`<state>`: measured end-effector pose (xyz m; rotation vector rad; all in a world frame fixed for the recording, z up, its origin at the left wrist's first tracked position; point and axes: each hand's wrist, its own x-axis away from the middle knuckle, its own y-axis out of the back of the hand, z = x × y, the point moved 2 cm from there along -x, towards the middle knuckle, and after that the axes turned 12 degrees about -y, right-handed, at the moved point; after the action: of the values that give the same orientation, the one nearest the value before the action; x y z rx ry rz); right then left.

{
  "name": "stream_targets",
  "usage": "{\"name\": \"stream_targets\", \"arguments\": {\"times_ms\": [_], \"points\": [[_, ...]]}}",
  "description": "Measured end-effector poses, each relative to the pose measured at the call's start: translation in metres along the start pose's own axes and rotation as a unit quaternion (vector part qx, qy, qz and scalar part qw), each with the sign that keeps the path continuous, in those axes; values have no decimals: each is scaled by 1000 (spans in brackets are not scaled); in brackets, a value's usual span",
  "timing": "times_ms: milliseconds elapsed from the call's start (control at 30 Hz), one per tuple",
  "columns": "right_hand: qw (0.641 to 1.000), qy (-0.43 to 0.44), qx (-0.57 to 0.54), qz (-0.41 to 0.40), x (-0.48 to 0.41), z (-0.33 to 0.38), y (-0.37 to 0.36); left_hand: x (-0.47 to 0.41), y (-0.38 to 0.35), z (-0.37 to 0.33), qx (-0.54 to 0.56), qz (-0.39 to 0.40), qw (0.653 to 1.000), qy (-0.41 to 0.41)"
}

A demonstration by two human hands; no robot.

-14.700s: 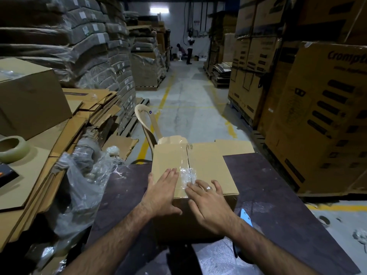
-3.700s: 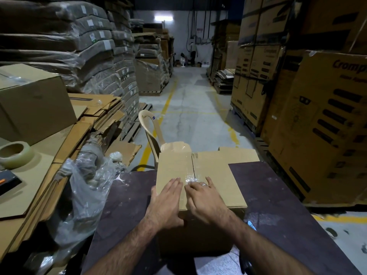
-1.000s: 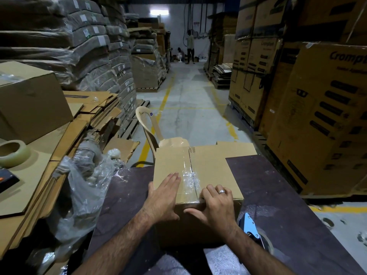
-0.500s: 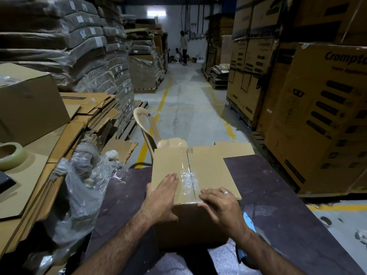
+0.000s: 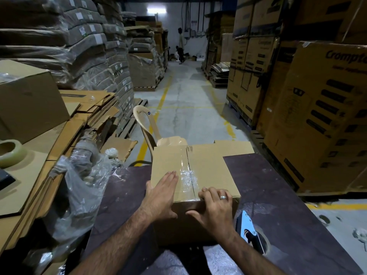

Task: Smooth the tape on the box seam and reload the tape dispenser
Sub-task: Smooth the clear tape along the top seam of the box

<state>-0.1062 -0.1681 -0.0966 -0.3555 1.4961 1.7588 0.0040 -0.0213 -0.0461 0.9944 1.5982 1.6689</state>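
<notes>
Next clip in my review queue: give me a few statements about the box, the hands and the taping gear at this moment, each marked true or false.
1. The left hand lies flat on top of the cardboard box, left of the clear tape. True.
2. The right hand holds the tape dispenser. False: the dispenser lies on the table right of the box; the right hand's fingers curl over the box's near top edge.
3. A tape roll sits on the flattened cardboard at far left. True.
4. The box flaps stand open. False: they are closed, with tape along the seam.
</notes>
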Motion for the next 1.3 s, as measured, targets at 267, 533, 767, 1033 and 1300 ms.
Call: {"name": "stream_targets", "arguments": {"times_ms": [267, 533, 767, 1033, 1300], "points": [[1000, -22, -6, -14, -12, 12, 9, 2, 0, -1, -25, -9, 1000, -5], [989, 24, -142, 33, -13, -11, 17, 1, 0, 0, -20, -7, 1000, -2], [996, 36, -77, 21, 0, -11, 9, 1, 0, -1, -20, -6, 1000, -2], [1000, -5, 18, -7, -1, 7, 0, 1, -1, -1, -15, -4, 1000, -1], [998, -9, -62, -23, -14, 13, 12, 1, 2, -1, -12, -5, 1000, -5]]}}
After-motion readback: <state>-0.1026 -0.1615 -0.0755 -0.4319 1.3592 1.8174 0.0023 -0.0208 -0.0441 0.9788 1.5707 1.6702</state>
